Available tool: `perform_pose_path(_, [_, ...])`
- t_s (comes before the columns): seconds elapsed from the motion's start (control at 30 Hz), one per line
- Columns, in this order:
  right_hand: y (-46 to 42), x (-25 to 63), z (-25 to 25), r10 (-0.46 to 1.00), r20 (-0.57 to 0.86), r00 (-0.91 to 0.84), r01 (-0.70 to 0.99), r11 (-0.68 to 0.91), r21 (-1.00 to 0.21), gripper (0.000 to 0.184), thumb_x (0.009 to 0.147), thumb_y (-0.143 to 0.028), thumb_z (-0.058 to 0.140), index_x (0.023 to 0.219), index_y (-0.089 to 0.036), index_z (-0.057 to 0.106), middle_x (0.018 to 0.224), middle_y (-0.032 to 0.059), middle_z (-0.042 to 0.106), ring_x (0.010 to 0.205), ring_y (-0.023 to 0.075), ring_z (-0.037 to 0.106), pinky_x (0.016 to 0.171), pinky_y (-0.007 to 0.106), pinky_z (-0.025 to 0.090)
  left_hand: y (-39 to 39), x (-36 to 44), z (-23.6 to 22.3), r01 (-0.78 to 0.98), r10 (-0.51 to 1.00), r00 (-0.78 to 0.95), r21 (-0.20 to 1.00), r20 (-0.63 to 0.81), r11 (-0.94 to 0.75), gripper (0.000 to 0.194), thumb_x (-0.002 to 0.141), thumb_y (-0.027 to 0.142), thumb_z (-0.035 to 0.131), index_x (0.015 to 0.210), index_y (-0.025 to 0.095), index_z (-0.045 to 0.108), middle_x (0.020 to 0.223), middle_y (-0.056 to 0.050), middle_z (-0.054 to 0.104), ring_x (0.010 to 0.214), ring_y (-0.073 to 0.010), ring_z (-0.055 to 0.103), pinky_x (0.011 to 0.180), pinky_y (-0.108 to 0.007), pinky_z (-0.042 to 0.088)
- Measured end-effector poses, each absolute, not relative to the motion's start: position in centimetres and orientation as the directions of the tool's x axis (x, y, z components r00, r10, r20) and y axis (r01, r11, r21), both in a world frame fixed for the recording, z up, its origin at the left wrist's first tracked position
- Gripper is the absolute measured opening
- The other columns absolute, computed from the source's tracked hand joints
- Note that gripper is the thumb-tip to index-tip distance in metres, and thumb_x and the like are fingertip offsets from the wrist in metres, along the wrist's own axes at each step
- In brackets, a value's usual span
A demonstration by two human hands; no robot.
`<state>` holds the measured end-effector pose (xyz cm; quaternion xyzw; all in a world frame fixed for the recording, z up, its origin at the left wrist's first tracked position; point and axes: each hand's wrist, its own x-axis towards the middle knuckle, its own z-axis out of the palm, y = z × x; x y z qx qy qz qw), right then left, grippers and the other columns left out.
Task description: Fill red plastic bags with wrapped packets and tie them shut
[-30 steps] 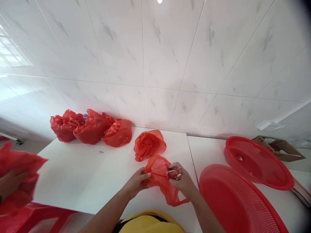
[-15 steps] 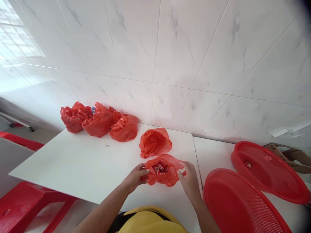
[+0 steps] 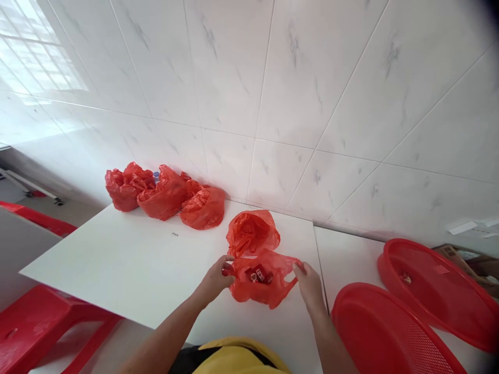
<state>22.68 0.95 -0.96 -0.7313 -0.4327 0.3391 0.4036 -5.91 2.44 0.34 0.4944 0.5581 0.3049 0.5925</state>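
Observation:
A thin red plastic bag (image 3: 259, 296) sits with its mouth open on the white table, close in front of me. Inside it lie several small dark-red packets (image 3: 258, 274) with pale print. My left hand (image 3: 218, 278) pinches the bag's left edge. On the other side, my right hand (image 3: 307, 280) grips the right handle, which is pulled out into a loop. Just behind stands a second red plastic bag (image 3: 253, 232), also open at the top; what it holds is hidden.
Several filled red bags (image 3: 163, 195) stand along the wall at the back left. Two red plastic baskets (image 3: 393, 327) are on the right, the farther with a small item inside. A cardboard box (image 3: 468, 259) lies behind them. A red stool (image 3: 50, 322) is at the lower left.
My right hand has shifted its hold to the bag's handle and drawn it outward. The bag's mouth is narrower. The whole view has shifted slightly.

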Motion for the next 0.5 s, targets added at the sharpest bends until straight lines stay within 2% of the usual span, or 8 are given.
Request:
perform_pose_path(0.03, [1.0,22.6,0.6,0.916,-0.108,0.386,0.329,-0.246,-0.912,0.03,0.078,-0.05,0.056,0.077,-0.021,0.064,0.074,0.0008,0.066,0.07,0.0185,0.058,0.066,0.03,0.044,2.7,-6.1,0.5,0.201,0.934,0.148,0.935,-0.324,0.293,0.044,0.066,0.017,0.06,0.11,0.022,0.055,0.089,-0.001,0.06,0.069,-0.0138,0.055,0.064,-0.028,0.045])
perform_pose_path(0.1, [0.7,22.5,3.7,0.93,-0.046,0.366,0.223,-0.135,-0.965,0.029,0.077,-0.049,0.061,0.087,-0.022,0.066,0.097,0.0038,0.069,0.085,0.0192,0.061,0.075,0.029,0.047,3.1,-6.5,1.1,0.212,0.964,0.082,0.949,-0.254,0.232,0.04,0.069,0.019,0.058,0.108,0.022,0.056,0.087,-0.001,0.061,0.073,-0.0158,0.057,0.068,-0.029,0.045])
perform_pose_path(0.2, [0.2,22.5,6.8,0.937,-0.007,0.349,0.057,-0.029,-0.998,0.03,0.073,-0.047,0.068,0.09,-0.022,0.066,0.121,0.0075,0.064,0.105,0.0223,0.058,0.084,0.031,0.047,3.4,-6.8,2.4,0.257,0.984,0.044,0.954,-0.174,0.157,0.035,0.073,0.024,0.058,0.108,0.024,0.058,0.087,-0.001,0.064,0.077,-0.0178,0.06,0.072,-0.03,0.045])
perform_pose_path(0.27, [-0.1,22.6,7.2,0.943,-0.034,0.33,-0.098,-0.001,-0.995,0.026,0.074,-0.046,0.069,0.085,-0.023,0.063,0.115,0.0073,0.067,0.106,0.023,0.059,0.086,0.034,0.048,3.3,-6.7,3.3,0.31,0.989,0.043,0.943,-0.14,0.12,0.033,0.074,0.025,0.058,0.107,0.026,0.06,0.089,-0.001,0.066,0.08,-0.0188,0.06,0.073,-0.03,0.045])
perform_pose_path(0.37, [-0.3,22.7,6.2,0.945,-0.129,0.302,-0.377,-0.005,-0.926,0.021,0.077,-0.044,0.068,0.083,-0.026,0.057,0.091,0.001,0.07,0.091,0.0198,0.063,0.08,0.036,0.05,2.9,-6.0,4.6,0.362,0.997,0.02,0.93,-0.077,0.064,0.029,0.073,0.023,0.058,0.101,0.027,0.063,0.094,-0.001,0.067,0.076,-0.0183,0.06,0.072,-0.029,0.044])
perform_pose_path(0.43, [-0.4,22.8,5.2,0.926,-0.199,0.32,-0.504,-0.012,-0.863,0.02,0.077,-0.041,0.068,0.082,-0.027,0.055,0.072,-0.0053,0.062,0.072,0.0143,0.06,0.074,0.034,0.05,2.5,-5.4,5.4,0.344,0.999,0.005,0.938,-0.034,0.03,0.024,0.072,0.023,0.059,0.095,0.026,0.065,0.096,-0.002,0.067,0.072,-0.017,0.058,0.07,-0.029,0.044])
perform_pose_path(0.5, [-0.5,22.9,4.6,0.898,-0.247,0.363,-0.562,0.0,-0.827,0.022,0.078,-0.04,0.068,0.076,-0.025,0.052,0.059,-0.0093,0.049,0.056,0.0087,0.049,0.066,0.028,0.049,2.3,-5.0,5.9,0.284,1.0,-0.002,0.958,-0.025,0.025,0.021,0.072,0.025,0.062,0.092,0.025,0.066,0.091,-0.002,0.066,0.069,-0.0162,0.056,0.067,-0.028,0.044])
